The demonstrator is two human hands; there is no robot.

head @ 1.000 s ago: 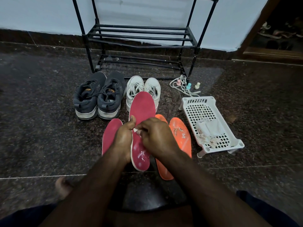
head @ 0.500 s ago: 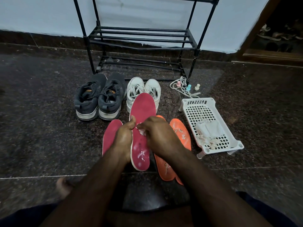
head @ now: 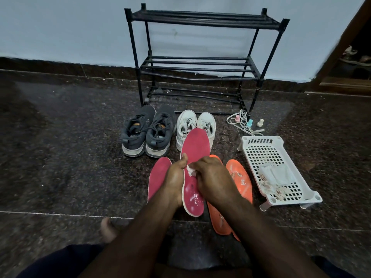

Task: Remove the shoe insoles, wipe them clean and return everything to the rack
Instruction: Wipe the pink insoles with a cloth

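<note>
My left hand (head: 175,177) grips a red insole (head: 195,146) by its left edge and holds it above the floor, toe end pointing away. My right hand (head: 212,177) presses a small white wipe (head: 189,169) onto the middle of that insole. Wet smears show on its heel end. A second red insole (head: 157,178) lies on the floor to the left. Two orange insoles (head: 240,178) lie to the right, partly hidden under my right arm. Dark grey sneakers (head: 147,131) and white sneakers (head: 195,122) stand in front of the black shoe rack (head: 200,67).
A white perforated plastic basket (head: 259,140) holding crumpled white cloths (head: 275,175) sits at the right. White laces and small pastel bottles (head: 250,123) lie by the rack's right leg. My bare foot (head: 108,229) rests on the dark stone floor at lower left. A wooden door frame stands far right.
The view has tilted up, so the whole rack shows now. My right hand with the wipe has shifted slightly along the held insole; my left hand keeps its grip.
</note>
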